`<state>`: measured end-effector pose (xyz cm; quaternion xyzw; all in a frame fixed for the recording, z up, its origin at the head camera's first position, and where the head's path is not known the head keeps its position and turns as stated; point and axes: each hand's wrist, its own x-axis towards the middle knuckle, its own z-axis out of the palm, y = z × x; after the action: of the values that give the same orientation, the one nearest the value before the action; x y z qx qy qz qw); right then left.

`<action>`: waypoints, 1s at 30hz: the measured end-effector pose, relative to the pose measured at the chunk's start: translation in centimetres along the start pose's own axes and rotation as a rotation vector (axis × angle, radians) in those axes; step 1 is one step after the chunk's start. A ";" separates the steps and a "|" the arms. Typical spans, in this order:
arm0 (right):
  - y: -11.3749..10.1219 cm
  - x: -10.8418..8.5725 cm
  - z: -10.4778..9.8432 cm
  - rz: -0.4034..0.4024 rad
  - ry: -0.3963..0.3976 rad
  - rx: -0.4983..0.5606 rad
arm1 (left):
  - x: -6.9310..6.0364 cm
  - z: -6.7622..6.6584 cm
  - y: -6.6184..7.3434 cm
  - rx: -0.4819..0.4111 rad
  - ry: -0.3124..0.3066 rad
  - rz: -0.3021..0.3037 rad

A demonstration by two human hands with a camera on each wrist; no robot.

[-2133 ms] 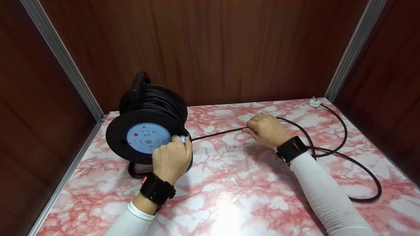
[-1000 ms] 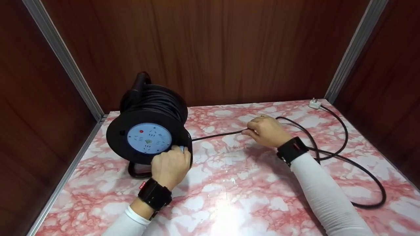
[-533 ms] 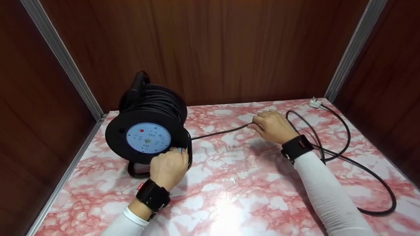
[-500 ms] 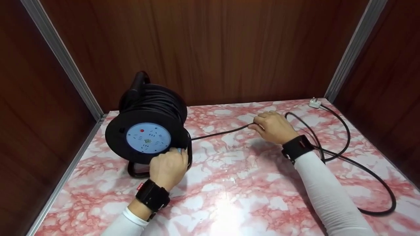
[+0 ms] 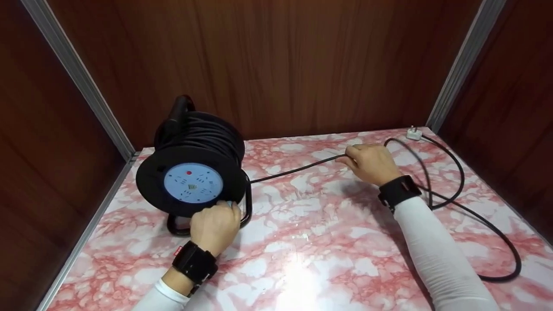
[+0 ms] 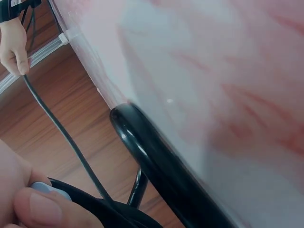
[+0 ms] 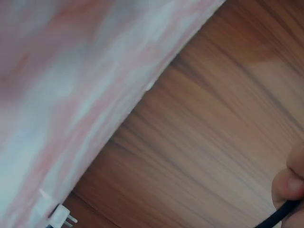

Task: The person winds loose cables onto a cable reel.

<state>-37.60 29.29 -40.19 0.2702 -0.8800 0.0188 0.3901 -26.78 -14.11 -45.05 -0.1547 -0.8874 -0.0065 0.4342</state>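
A black cable reel (image 5: 149,183) with a pale blue socket face (image 5: 183,177) stands on the left of the table, tilted on its tubular frame (image 5: 249,203). My left hand (image 5: 214,229) grips the light blue knob (image 6: 50,190) low on the reel's front rim, mostly covered by the fingers. From the wound drum, the black cable (image 5: 298,169) runs rightward to my right hand (image 5: 373,164), which pinches it above the table. In the right wrist view, the cable (image 7: 280,213) passes by the curled fingers (image 7: 289,183).
Loose cable loops (image 5: 462,181) lie at the right, partly behind the right forearm. Their end carries a white plug (image 5: 414,133) in the far right corner. Brown wood-patterned panels (image 5: 285,69) enclose the marbled red and white table (image 5: 281,242).
The reel's face has turned clockwise, carrying the knob and my left hand downward. My right hand has moved right and slightly away, still holding the cable; the loops shifted right.
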 end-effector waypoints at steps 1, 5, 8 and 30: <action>-0.1 0.0 0.1 0.007 -0.020 0.003 | -0.1 0.0 -0.1 0.001 0.001 -0.003; -0.8 0.3 0.3 0.047 -0.097 0.025 | -0.6 0.1 -0.7 0.044 -0.003 0.049; -1.4 0.5 0.6 0.051 -0.119 0.039 | -0.9 -0.1 -1.2 0.052 -0.084 0.072; 0.3 1.1 3.7 0.066 -0.293 0.051 | -1.9 -0.8 -2.5 -0.032 -0.190 -0.132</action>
<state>-40.84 28.20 -41.96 0.2506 -0.9352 0.0142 0.2498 -25.80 -17.10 -45.70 -0.1025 -0.9326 -0.0345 0.3444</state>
